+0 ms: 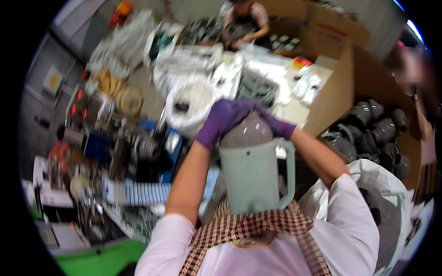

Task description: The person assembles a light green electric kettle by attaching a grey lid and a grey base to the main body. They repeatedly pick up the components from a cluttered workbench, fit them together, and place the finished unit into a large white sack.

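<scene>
Purple gloves cover both my hands. My left hand (220,120) and my right hand (272,120) are curled around the far end of a glossy grey dome-shaped part (248,134). That part is joined to, or rests against, a pale green jug-shaped plastic housing (251,179) with a loop handle (291,172) on its right side. The near end of the housing is close against my checked apron (258,225). My fingertips on the far side are mostly hidden and blurred.
On the right, a cardboard box (336,89) holds several dark grey glossy parts (373,129). A white plastic-lined container (398,198) is below it. A white-lined round bin (191,87) stands ahead, near bagged green parts (255,87). Bench equipment (96,147) fills the left; another person (246,23) works beyond.
</scene>
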`<state>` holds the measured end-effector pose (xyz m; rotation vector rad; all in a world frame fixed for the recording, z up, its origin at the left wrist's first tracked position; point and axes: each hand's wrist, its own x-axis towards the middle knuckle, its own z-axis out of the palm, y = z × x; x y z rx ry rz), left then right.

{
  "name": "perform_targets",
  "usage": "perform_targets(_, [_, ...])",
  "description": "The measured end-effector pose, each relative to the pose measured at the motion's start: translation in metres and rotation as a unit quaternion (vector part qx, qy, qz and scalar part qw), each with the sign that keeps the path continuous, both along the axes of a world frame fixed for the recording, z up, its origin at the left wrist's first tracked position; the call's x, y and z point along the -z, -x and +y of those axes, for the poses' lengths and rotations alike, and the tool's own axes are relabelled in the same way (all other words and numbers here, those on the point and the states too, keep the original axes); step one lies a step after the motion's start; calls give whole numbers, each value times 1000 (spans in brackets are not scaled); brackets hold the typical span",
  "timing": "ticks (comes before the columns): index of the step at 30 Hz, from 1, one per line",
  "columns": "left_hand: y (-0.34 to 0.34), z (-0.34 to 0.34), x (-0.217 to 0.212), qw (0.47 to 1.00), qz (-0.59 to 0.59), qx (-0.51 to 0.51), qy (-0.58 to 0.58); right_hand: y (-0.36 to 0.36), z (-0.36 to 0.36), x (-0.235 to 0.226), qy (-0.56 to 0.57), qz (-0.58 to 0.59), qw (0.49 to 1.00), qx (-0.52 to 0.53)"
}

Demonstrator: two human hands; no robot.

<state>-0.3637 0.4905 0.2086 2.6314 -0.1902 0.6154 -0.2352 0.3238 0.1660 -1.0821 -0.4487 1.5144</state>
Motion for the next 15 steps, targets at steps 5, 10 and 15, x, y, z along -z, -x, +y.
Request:
perform_targets(5, [75, 39, 6, 992, 21, -124, 3, 38, 67, 14, -24, 46, 991, -120])
perform_targets(10, [254, 132, 9, 860, 159, -54, 482, 158, 182, -28, -29, -260, 921, -289])
perform_targets(15, [469, 76, -10, 644, 288, -324, 630, 237, 214, -45, -154, -437, 804, -372])
